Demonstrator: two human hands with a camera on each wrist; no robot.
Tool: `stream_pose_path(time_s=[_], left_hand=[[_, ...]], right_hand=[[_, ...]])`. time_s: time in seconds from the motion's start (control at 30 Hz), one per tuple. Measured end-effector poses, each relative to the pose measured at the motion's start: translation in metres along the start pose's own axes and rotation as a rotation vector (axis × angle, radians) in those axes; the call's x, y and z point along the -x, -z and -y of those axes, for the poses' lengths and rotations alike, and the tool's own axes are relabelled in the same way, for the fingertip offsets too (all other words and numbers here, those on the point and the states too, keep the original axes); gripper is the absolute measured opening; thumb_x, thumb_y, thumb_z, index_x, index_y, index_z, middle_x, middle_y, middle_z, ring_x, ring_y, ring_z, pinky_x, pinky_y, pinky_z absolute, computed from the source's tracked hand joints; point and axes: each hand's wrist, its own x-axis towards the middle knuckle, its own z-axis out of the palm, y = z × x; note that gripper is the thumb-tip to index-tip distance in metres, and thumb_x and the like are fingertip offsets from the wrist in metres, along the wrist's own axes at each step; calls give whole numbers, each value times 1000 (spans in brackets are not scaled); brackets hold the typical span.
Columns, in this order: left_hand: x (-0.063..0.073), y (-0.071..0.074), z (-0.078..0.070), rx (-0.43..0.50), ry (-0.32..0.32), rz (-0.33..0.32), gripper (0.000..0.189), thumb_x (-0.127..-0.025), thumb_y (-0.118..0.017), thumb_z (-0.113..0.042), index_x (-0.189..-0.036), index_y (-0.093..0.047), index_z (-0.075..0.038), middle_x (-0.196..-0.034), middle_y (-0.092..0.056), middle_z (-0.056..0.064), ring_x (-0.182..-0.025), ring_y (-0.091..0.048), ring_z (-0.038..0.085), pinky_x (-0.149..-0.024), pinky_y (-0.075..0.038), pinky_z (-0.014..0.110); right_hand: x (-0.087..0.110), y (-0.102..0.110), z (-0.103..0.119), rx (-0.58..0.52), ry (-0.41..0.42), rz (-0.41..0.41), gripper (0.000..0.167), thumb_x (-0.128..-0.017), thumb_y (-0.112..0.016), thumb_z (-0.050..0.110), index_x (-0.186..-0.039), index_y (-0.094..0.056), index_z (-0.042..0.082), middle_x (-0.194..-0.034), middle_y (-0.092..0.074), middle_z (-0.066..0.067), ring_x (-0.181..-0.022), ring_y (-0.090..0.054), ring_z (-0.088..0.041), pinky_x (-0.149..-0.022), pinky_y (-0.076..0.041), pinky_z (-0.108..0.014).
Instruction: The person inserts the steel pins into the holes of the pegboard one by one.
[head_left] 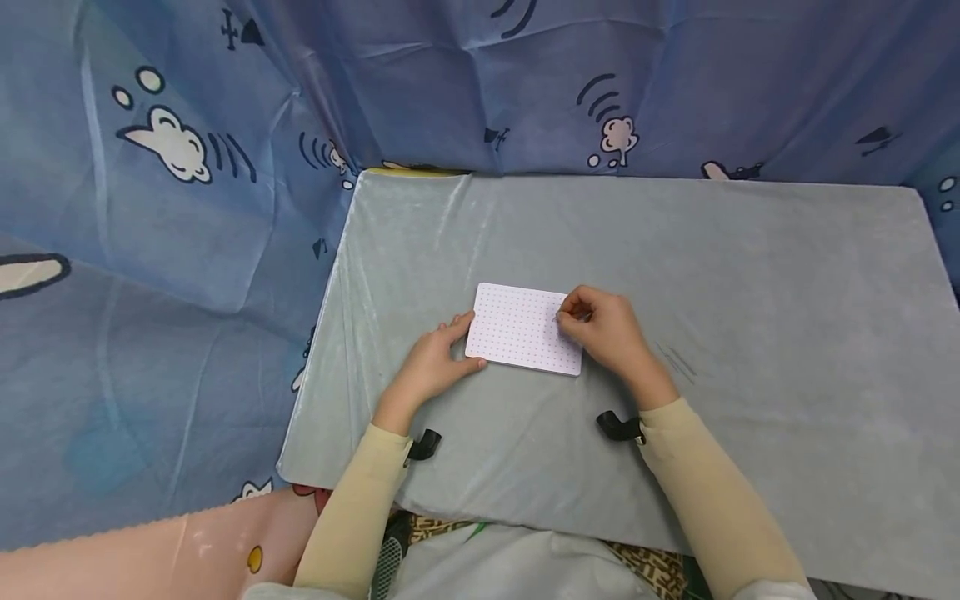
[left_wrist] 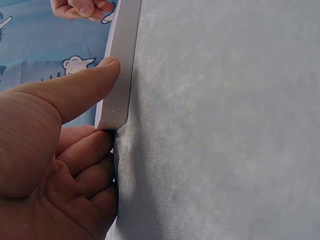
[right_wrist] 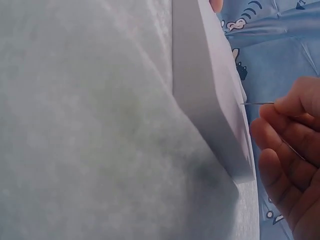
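A white foam board [head_left: 521,327] printed with a grid of dots lies flat near the middle of the grey table cloth [head_left: 750,275]. My left hand [head_left: 468,342] holds its left end. The thumb [left_wrist: 85,85] lies against the board's edge [left_wrist: 121,65], and the fingers curl by the near corner. My right hand [head_left: 567,315] hovers over the board's right end and pinches a thin needle [right_wrist: 257,103]. Its tip points at the board's top face [right_wrist: 220,75], and whether it touches I cannot tell.
Thin dark lines like needles [head_left: 675,360] lie on the cloth just right of my right hand. Blue cartoon-print fabric [head_left: 187,208] hangs behind and left of the table. The table's near edge [head_left: 525,521] runs right in front of my body.
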Motion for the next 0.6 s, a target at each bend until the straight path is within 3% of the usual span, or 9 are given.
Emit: stream_pose_path(time_s=[0.6], left_hand=[[1,0,0,5,0,7,87,-97,-86,-34,-171,-41,-22,-170,-40,17,-158,-31,51,-129,-31,54]], right_hand=[[-2,-8,-1,103,25,13,9,-95,-76,7,-89,-72,13,-81,-72,-3,-72,-63,-22,-68,-50,-40]])
